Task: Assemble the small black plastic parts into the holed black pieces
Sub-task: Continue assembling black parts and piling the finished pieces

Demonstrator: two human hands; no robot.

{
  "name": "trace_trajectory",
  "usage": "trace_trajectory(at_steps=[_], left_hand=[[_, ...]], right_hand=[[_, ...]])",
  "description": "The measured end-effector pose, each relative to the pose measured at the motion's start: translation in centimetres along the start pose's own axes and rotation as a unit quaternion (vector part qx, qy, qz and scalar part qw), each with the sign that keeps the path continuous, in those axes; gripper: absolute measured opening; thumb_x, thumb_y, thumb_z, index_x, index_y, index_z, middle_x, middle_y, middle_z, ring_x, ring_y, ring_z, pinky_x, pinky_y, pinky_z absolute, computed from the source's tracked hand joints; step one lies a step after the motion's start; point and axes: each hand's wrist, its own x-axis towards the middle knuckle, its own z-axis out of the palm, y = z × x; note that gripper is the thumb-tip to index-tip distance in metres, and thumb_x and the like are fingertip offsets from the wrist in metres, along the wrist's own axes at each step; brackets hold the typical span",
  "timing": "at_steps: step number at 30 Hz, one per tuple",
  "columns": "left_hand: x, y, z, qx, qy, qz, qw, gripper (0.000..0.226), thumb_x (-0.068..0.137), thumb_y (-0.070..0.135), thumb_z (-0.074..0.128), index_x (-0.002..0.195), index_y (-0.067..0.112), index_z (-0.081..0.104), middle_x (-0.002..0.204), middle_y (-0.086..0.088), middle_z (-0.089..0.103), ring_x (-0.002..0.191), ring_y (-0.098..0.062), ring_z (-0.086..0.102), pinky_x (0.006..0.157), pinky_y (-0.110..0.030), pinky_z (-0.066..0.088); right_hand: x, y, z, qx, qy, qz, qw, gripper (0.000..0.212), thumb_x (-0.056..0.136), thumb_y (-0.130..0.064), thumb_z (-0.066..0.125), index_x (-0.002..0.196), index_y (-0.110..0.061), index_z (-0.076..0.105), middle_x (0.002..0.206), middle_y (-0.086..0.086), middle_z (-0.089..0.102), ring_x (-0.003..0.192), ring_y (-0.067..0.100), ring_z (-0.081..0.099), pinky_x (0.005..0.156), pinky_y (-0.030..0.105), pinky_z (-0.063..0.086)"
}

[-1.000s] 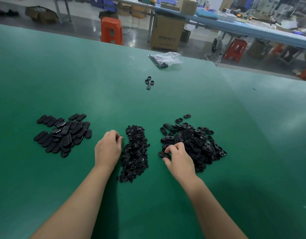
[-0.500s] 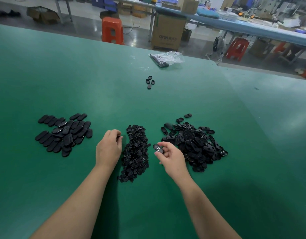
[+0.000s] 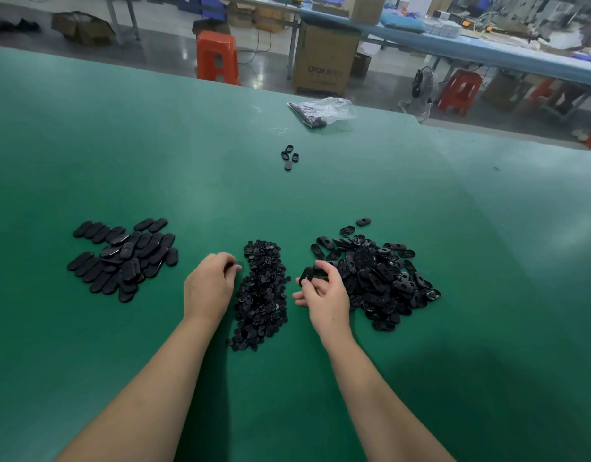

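Holed black piece [image 3: 308, 274]: pinched in your right hand [image 3: 324, 295], right of small-parts pile [image 3: 261, 295], hole exposed for insertion. Left hand [image 3: 209, 288], left of pile, fingers curled; contents indiscernible.

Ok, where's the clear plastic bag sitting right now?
In the head view the clear plastic bag lies at the far edge of the green table, right of centre, beyond the four loose black pieces and in front of the cardboard box on the floor.
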Motion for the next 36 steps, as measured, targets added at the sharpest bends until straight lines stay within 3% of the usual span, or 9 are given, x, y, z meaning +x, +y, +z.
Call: trace_trajectory(at_steps=[2,5,10,16,21,26,28,31,36], left_hand=[[0.1,0.0,-0.1,-0.003,-0.003,-0.005,1.000,0.009,0.094,0.025,0.068,0.090,0.017,0.068,0.081,0.007,0.062,0.069,-0.013,0.054,0.059,-0.028,0.041],[0.1,-0.2,-0.1,-0.015,-0.002,-0.014,1.000,0.009,0.093,0.026,0.069,0.090,0.017,0.069,0.081,0.007,0.065,0.070,-0.013,0.056,0.060,-0.028,0.043],[0.1,-0.3,0.0,-0.043,0.015,-0.038,0.998,0.017,0.097,0.021,0.065,0.108,0.012,0.073,0.094,-0.002,0.076,0.077,-0.021,0.067,0.070,-0.034,0.055],[0.2,-0.2,-0.2,-0.087,0.034,-0.084,0.992,0.009,0.097,0.020,0.065,0.101,0.013,0.069,0.086,0.002,0.073,0.069,-0.016,0.063,0.064,-0.032,0.052],[0.2,-0.4,-0.1,-0.108,0.033,-0.104,0.988,0.011,0.100,0.018,0.057,0.099,0.016,0.068,0.076,0.005,0.069,0.052,-0.010,0.054,0.052,-0.029,0.040],[0.4,-0.6,-0.4,-0.116,0.025,-0.094,0.988,0.010,0.098,0.021,0.062,0.096,0.018,0.072,0.080,0.009,0.062,0.067,0.000,0.052,0.058,-0.018,0.036],[0.4,-0.5,-0.6,-0.123,0.021,-0.099,0.987,0.011,0.097,0.023,0.063,0.096,0.020,0.074,0.079,0.011,0.063,0.065,0.000,0.053,0.056,-0.017,0.035],[0.4,-0.3,-0.7,-0.139,0.013,-0.116,0.983,0.011,0.097,0.023,0.064,0.097,0.023,0.075,0.074,0.013,0.065,0.053,-0.006,0.052,0.048,-0.021,0.034],[0.3,-0.5,-0.7,-0.178,0.005,-0.142,0.974,0.017,0.097,0.021,0.063,0.110,0.024,0.074,0.083,0.013,0.069,0.059,0.001,0.055,0.053,-0.016,0.038]], right_hand=[[0.2,-0.3,0.3,0.015,-0.011,-0.006,1.000,0.037,0.100,-0.004,0.059,0.122,-0.034,0.054,0.095,0.001,0.077,0.077,0.017,0.076,0.071,0.026,0.061],[0.1,-0.3,0.6,0.032,-0.011,-0.008,0.999,0.021,0.102,-0.007,0.056,0.117,-0.020,0.056,0.094,-0.001,0.078,0.075,0.022,0.076,0.070,0.031,0.062],[-0.7,0.2,1.1,0.067,0.002,-0.011,0.998,0.008,0.105,-0.011,0.049,0.109,-0.018,0.047,0.103,0.004,0.074,0.080,0.024,0.077,0.070,0.034,0.063],[-1.8,1.0,1.5,0.017,-0.012,-0.031,0.999,0.027,0.106,-0.014,0.048,0.126,-0.032,0.042,0.101,-0.009,0.076,0.072,0.018,0.074,0.070,0.031,0.062],[-2.1,1.0,1.4,-0.019,-0.010,-0.038,0.999,0.018,0.106,-0.016,0.049,0.105,-0.029,0.062,0.093,-0.003,0.076,0.065,0.011,0.070,0.057,0.026,0.054],[-2.3,1.2,1.3,-0.033,0.004,-0.060,0.998,0.018,0.103,-0.023,0.059,0.108,-0.035,0.071,0.086,0.003,0.075,0.053,-0.001,0.059,0.055,0.013,0.043],[-2.1,1.3,1.5,-0.033,0.004,-0.044,0.998,0.019,0.103,-0.020,0.058,0.115,-0.029,0.070,0.084,-0.001,0.076,0.057,0.002,0.064,0.053,0.016,0.047],[-1.9,1.3,1.6,-0.029,-0.001,-0.028,0.999,0.021,0.104,-0.013,0.054,0.121,-0.019,0.064,0.101,-0.006,0.074,0.077,0.010,0.075,0.059,0.022,0.057],[-1.8,0.9,1.7,-0.046,-0.008,-0.033,0.998,0.021,0.107,-0.013,0.047,0.121,-0.023,0.060,0.102,-0.004,0.074,0.074,0.011,0.075,0.057,0.022,0.057]])
